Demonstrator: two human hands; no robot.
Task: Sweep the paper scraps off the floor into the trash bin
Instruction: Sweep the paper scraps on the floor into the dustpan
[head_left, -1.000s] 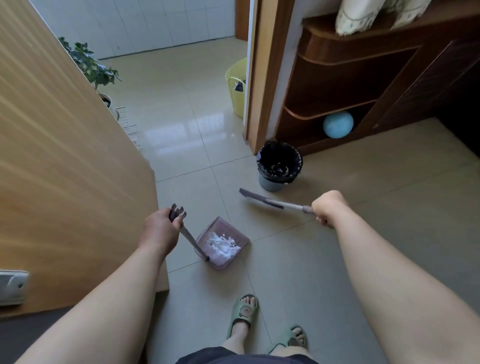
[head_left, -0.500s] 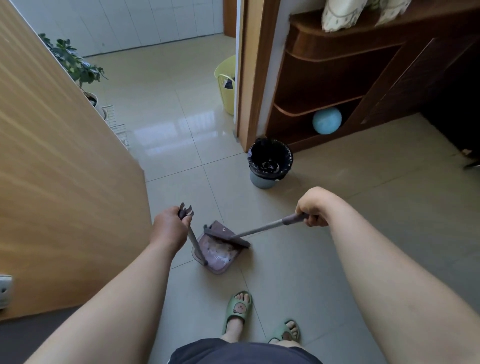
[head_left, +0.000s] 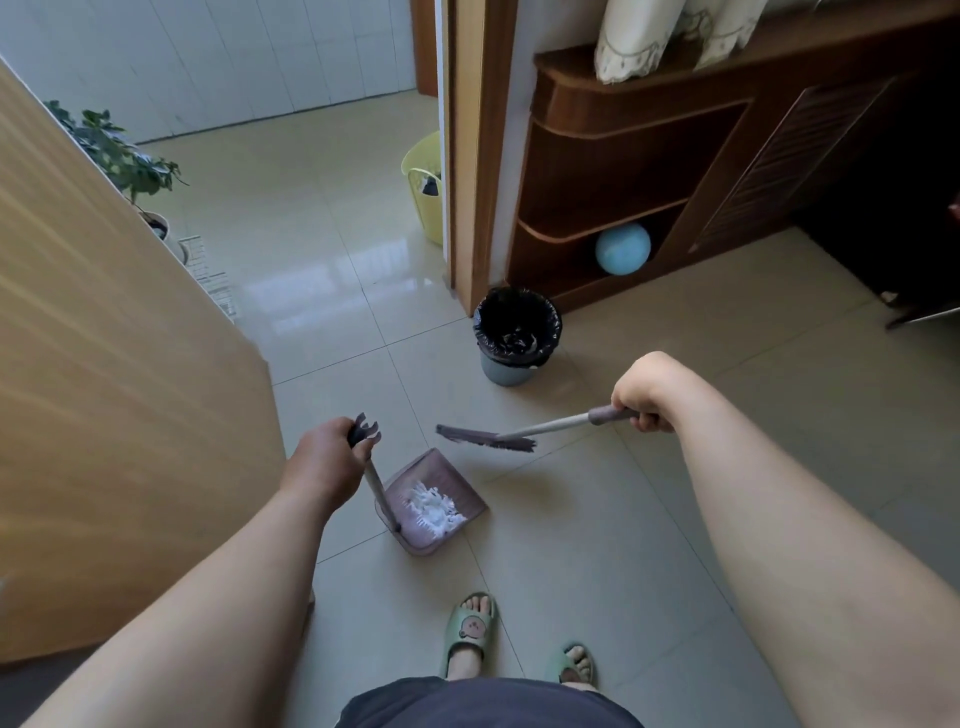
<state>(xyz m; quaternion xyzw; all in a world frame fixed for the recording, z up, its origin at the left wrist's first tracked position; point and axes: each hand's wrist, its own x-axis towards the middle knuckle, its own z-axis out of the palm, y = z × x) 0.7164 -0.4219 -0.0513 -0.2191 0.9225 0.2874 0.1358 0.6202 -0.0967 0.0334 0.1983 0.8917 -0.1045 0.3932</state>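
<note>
A purple dustpan rests on the tiled floor in front of my feet, with a heap of white paper scraps inside it. My left hand grips the top of the dustpan's upright handle. My right hand is closed around the handle of a small broom, whose brush head hangs in the air just beyond the pan. The grey trash bin, lined with a black bag, stands further away by the door frame.
A wooden door stands close on my left. A dark wooden shelf unit with a blue ball is at the right rear. A yellow basket and a potted plant stand beyond the doorway. My feet wear green slippers.
The broom head has lifted out of the dustpan and swung away towards the bin, uncovering the scraps. My left hand keeps the dustpan in place.
</note>
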